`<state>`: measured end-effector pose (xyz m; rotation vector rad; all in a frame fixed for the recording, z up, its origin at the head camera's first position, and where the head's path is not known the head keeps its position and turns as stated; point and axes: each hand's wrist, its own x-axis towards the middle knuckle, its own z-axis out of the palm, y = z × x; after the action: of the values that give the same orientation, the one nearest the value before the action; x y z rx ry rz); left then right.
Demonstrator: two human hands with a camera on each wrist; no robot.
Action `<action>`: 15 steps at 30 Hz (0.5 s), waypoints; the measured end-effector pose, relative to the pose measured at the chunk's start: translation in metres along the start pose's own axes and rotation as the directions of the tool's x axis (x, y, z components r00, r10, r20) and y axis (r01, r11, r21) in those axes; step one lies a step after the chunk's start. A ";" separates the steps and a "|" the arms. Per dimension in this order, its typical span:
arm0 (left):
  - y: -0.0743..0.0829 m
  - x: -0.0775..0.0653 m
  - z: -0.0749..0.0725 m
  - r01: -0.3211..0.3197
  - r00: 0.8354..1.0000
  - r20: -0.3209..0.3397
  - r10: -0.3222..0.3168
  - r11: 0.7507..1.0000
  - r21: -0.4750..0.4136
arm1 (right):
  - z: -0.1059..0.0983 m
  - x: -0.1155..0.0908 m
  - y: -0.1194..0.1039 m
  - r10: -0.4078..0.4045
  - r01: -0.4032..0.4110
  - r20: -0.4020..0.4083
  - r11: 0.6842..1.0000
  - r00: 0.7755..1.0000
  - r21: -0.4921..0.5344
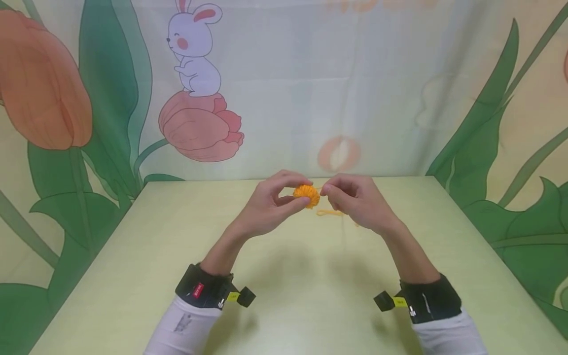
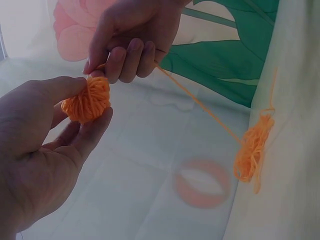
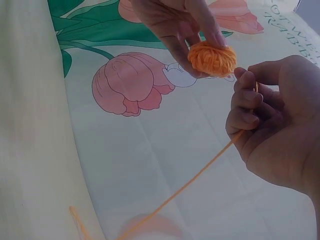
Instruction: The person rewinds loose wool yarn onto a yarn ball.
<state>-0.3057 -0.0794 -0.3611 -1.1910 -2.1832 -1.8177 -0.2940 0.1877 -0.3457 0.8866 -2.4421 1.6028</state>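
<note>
A small ball of orange yarn is pinched between the thumb and fingers of my left hand, held up over the table. Its wound strands show clearly in the left wrist view, where the yarn ball sits at the fingertips. Close on its right, my right hand grips the yarn strand with curled fingers. From that hand the strand runs taut downward in the right wrist view. In the left wrist view it leads to a loose orange yarn bundle lying on the table.
The pale table spreads beneath both arms. Behind it hangs a cloth printed with tulips, leaves and a rabbit, meeting the table's far edge. A yarn loop lies near that edge, partly hidden behind the right hand.
</note>
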 end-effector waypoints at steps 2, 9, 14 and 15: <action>-0.001 0.000 0.001 0.013 1.000 -0.005 -0.013 1.000 0.005 | 0.001 -0.001 -0.001 -0.008 0.009 -0.014 1.000 1.000 0.017; -0.002 0.001 0.006 0.043 0.997 -0.071 -0.036 0.994 0.100 | 0.005 -0.002 -0.007 -0.043 0.044 -0.055 0.999 0.998 0.022; -0.003 0.002 0.009 0.081 0.986 -0.154 -0.057 0.984 0.157 | 0.010 -0.003 -0.014 -0.076 0.076 -0.050 0.997 0.996 -0.005; -0.003 0.002 0.010 0.090 0.984 -0.166 -0.064 0.984 0.153 | 0.011 -0.003 -0.015 -0.082 0.082 -0.045 0.997 0.996 -0.013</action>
<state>-0.3051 -0.0701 -0.3655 -0.9080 -2.2621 -1.6632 -0.2811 0.1754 -0.3397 0.9252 -2.3498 1.5631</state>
